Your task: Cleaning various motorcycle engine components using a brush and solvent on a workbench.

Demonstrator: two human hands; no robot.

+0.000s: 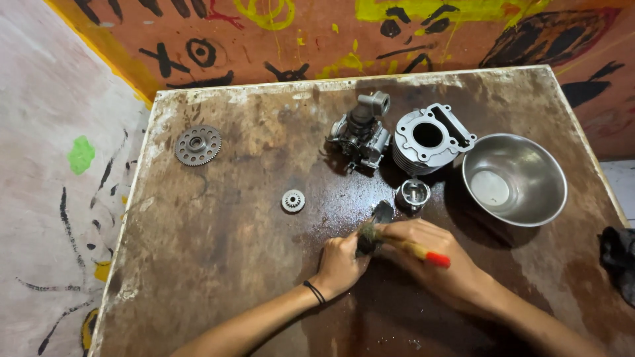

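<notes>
My left hand [340, 263] pinches a small dark metal part [378, 218] against the stained brown tabletop [218, 264]. Just right of it, my right hand [433, 254] grips a brush with a wooden handle and red end [426, 254]; its bristles touch the dark part. A black band circles my left wrist. Just beyond the hands stands a small grey piston [414, 194].
Farther back are a carburettor [360, 132], a finned cylinder block [430, 140] and a steel bowl [514, 178]. A large gear [198, 145] and a small gear [293, 200] lie to the left. A dark rag [618, 261] sits at the right edge. Painted walls surround the table.
</notes>
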